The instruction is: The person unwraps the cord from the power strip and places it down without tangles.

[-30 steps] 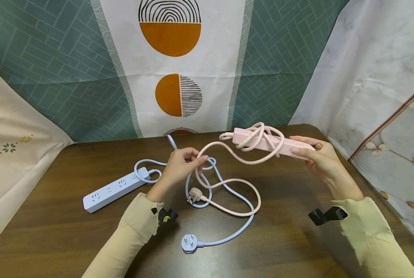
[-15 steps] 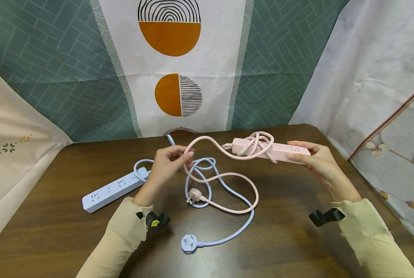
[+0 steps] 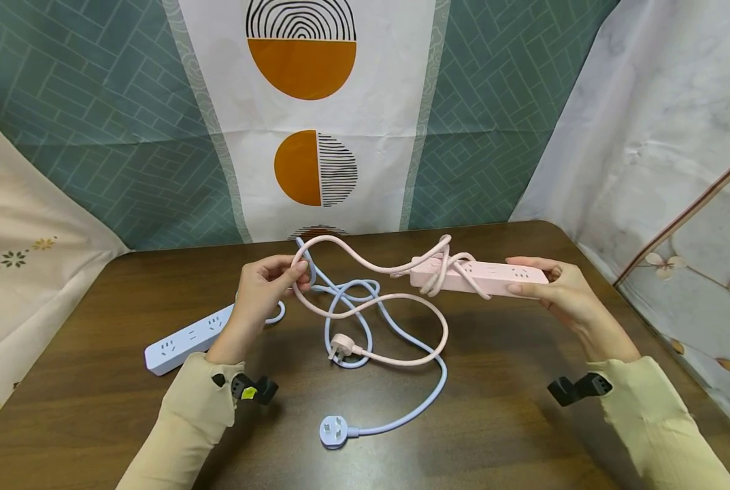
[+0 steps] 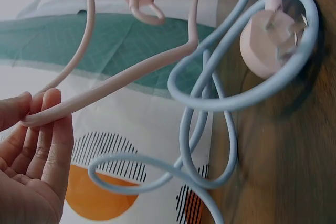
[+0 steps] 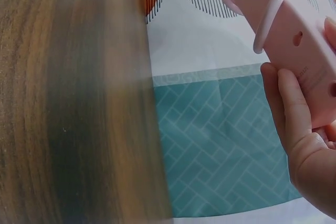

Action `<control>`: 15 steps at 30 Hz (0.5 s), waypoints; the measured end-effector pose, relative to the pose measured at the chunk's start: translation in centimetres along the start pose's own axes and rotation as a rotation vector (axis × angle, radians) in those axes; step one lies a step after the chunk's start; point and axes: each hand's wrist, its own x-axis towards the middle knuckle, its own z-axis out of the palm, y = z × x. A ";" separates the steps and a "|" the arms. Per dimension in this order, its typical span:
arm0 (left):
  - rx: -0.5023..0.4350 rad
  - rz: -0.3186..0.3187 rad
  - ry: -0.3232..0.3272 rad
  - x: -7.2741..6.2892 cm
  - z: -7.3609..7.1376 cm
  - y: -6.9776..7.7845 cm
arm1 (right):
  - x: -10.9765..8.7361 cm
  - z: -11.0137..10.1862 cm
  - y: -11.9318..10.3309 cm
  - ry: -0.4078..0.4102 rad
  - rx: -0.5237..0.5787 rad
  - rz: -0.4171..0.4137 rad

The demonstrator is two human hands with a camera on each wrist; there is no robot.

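My right hand (image 3: 565,292) grips the pink strip (image 3: 502,275) by one end, well right of the blue strip (image 3: 187,339); my left hand (image 3: 260,289) pinches the pink cord (image 4: 121,80), much nearer it. Yanking would probably cinch those wraps tight, and the pink plug (image 3: 342,344) might snag the blue cord (image 4: 226,104).

The pink power strip (image 3: 498,273) is held nearly level above the table (image 3: 493,422), its cord (image 4: 121,81) looped round one end; the three-pin plug (image 3: 343,344) seems to rest below.
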 end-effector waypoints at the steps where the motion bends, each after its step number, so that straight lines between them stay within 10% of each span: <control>1: 0.009 -0.002 0.005 0.0 -0.3 -0.1 | 0.0 -0.1 0.0 -0.011 0.009 -0.006; 15: 0.024 -0.020 0.055 -0.6 -3.6 -0.2 | -0.6 -1.0 0.0 -0.082 0.121 -0.040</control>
